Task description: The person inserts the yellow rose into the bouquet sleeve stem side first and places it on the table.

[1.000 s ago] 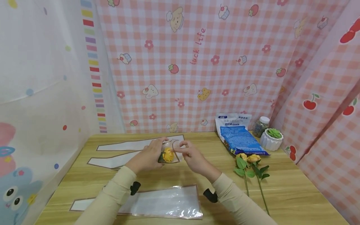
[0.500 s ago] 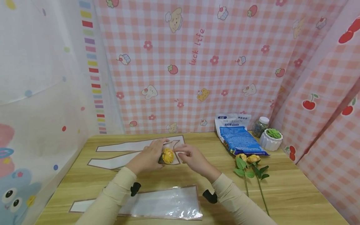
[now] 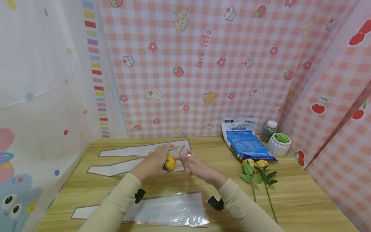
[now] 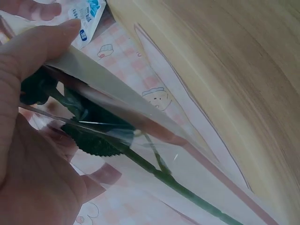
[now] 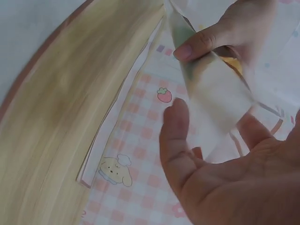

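Observation:
A yellow artificial rose (image 3: 170,162) lies inside a clear, brown-edged flower sleeve (image 3: 181,166), whose wide mouth faces right. My left hand (image 3: 153,162) grips the sleeve around the flower head, thumb on top. In the left wrist view, the green stem (image 4: 187,194) and leaves (image 4: 96,140) run down inside the plastic. My right hand (image 3: 203,168) is at the sleeve's mouth with its fingers spread and loosely bent, one reaching to the rose. The right wrist view shows its fingers (image 5: 176,129) beside the sleeve; whether they touch it, I cannot tell.
Flat white sleeves with brown edges lie at the back (image 3: 127,150) and front (image 3: 168,209) of the table. On the right are two more yellow roses (image 3: 261,163), a blue-and-white bag (image 3: 250,143), a lidded jar (image 3: 268,131) and a potted succulent (image 3: 279,144).
My right hand has gone from fingers bent at the sleeve's rim to fingers spread at its mouth. The rose head has shifted slightly left. My left hand keeps its grip.

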The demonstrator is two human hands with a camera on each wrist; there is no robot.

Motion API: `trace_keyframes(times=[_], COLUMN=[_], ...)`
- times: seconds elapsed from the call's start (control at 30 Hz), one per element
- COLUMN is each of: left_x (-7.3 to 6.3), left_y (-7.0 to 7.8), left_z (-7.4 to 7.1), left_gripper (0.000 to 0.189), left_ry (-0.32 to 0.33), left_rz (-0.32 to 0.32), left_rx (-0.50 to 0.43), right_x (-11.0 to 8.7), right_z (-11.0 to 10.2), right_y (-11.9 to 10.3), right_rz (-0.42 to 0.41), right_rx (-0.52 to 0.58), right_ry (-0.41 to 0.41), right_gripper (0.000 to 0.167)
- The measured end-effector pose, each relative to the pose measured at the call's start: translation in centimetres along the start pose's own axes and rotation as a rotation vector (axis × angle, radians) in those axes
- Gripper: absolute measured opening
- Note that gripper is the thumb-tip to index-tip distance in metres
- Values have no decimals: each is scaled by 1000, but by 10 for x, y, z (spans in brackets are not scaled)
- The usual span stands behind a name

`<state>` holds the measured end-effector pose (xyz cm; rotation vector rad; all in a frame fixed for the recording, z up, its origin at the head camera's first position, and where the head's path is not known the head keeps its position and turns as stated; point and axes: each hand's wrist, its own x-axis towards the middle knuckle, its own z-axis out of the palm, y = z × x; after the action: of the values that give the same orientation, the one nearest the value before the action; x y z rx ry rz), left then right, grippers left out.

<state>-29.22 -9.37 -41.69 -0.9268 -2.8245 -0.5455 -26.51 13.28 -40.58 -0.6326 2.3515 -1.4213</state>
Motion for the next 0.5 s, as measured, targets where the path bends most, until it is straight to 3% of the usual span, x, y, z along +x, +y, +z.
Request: trace_keyframes(times=[0.13,0.27,0.5], left_x=[1,1,-9], left_y=[2,2,-12], left_z=[2,4,8], left_gripper=[98,99,106], left_ry=[2,5,-16], left_rz=[21,34,-17], left_rx=[16,32,35], right_x=[1,5,6], right_z=[4,9,14], right_y=[0,1,0], right_rz=[47,66,45], right_rx=[15,110,230], right_ry=[18,121,256], right_gripper=[52,41,30])
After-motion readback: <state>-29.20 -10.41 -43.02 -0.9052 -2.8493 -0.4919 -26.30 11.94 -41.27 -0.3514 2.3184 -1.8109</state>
